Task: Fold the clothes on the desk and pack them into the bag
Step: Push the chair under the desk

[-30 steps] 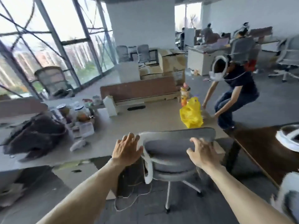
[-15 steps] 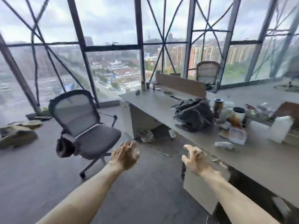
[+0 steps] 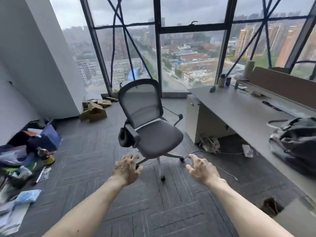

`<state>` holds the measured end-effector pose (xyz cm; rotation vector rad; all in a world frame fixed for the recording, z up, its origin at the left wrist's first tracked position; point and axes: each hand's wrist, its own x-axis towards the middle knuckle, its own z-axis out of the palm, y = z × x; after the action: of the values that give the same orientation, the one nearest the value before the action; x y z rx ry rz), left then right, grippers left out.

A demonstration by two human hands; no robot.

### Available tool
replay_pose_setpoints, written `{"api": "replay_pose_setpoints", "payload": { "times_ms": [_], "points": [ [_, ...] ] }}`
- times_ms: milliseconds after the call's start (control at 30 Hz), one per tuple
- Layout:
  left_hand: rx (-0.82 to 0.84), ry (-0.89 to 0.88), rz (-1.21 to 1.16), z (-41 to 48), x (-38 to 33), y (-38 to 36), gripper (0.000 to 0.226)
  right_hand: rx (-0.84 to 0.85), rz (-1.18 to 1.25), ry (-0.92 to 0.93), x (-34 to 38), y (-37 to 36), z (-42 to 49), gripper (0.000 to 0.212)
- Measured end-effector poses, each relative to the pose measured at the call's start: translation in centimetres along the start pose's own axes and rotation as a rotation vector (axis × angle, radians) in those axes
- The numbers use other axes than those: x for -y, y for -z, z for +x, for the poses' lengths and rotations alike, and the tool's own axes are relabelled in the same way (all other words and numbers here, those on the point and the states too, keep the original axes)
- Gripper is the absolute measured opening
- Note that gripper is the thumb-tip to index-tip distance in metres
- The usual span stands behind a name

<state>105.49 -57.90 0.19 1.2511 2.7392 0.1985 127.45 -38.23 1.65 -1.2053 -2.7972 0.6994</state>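
A dark bundle of clothes or a bag (image 3: 295, 139) lies on the grey desk (image 3: 242, 110) at the right edge of the view; which it is I cannot tell. My left hand (image 3: 127, 169) and my right hand (image 3: 201, 170) are stretched out in front of me over the floor, fingers loosely spread, holding nothing. Both hands are well left of the dark bundle and short of a grey mesh office chair (image 3: 147, 124).
The chair stands on the carpet in front of tall windows. Cardboard boxes (image 3: 95, 110) lie by the wall, and a heap of bags and packets (image 3: 22, 161) covers the floor at the left. Bottles and cans (image 3: 225, 81) stand at the desk's far end. A cable (image 3: 220, 166) trails on the floor.
The view has swung far to the left, from the cluttered desk and a chair back under my hands to the window corner. Both hands stay held out and empty.
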Motion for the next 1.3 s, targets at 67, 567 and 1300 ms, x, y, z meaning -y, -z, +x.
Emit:
{"api": "replay_pose_setpoints", "payload": {
  "times_ms": [67,567,1300],
  "points": [
    [0.007,0.052,0.012,4.0,2.0,1.5,0.049,0.036,0.002,0.036,1.8,-0.3,5.5,0.047],
    [-0.024,0.217,0.109,23.8,20.8,6.8,0.050,0.083,-0.131,0.373,24.1,-5.1,36.4,0.047],
    [0.070,-0.083,0.161,65.4,50.1,14.6,0.056,0.017,0.104,-0.125,48.5,-10.0,77.4,0.076]
  ]
}}
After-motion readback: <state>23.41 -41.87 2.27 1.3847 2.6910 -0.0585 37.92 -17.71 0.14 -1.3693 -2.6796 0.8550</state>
